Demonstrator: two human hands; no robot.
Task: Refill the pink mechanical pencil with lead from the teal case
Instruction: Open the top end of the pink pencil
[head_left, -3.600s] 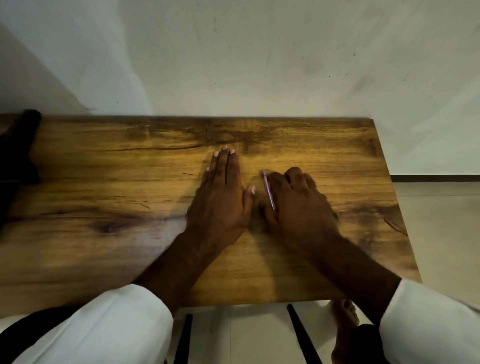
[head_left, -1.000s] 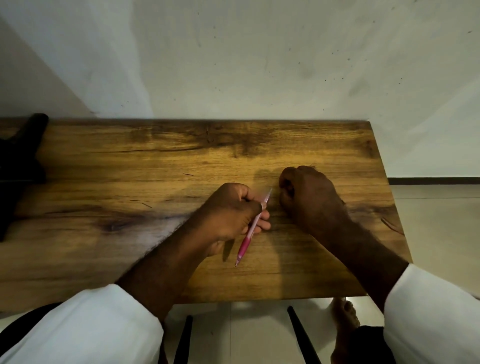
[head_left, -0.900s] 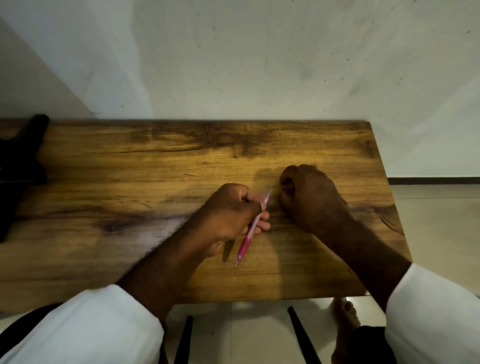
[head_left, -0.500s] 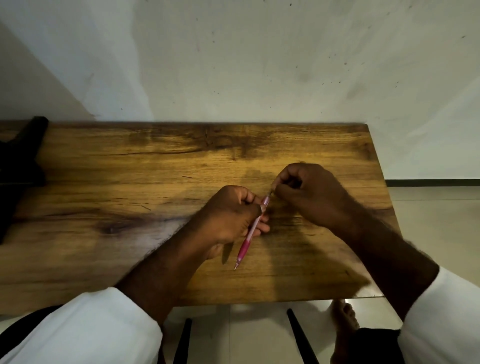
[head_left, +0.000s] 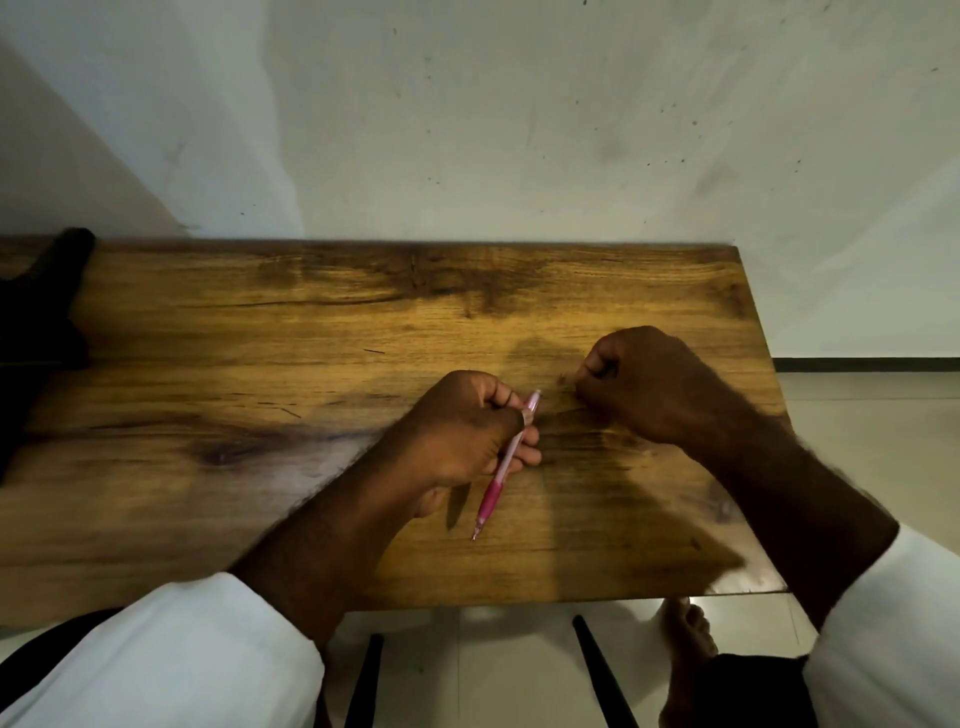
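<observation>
At a wooden table (head_left: 260, 364) set against a pale wall (head_left: 519, 130), a person in white sleeves works on a pink mechanical pencil (head_left: 506, 462). On the far left, a dark object (head_left: 41, 322) lies over the table's edge; its shape is too shadowed to identify.

Right of centre, the left hand (head_left: 457, 436) grasps the pencil, fingers curled round the upper barrel and thumb against it. The pencil slants down and towards the person, its tip just over the wood and its pale top end poking out above the knuckles. That grip and slant match the frames from a second ago. In the earliest frame this hand lay flat on the table and the pencil was at the right hand.

Further right, the right hand (head_left: 649, 384) is clenched, its underside resting on the table, near the pencil's top but clear of it. Half a second ago its fingertips were pinched at that top end. It has since drawn back to the right and closed up. Whether something small sits inside the fist cannot be told from this angle.

Below the table's near edge, a bare foot (head_left: 688, 634) rests on the light floor beside the right sleeve (head_left: 893, 623).
</observation>
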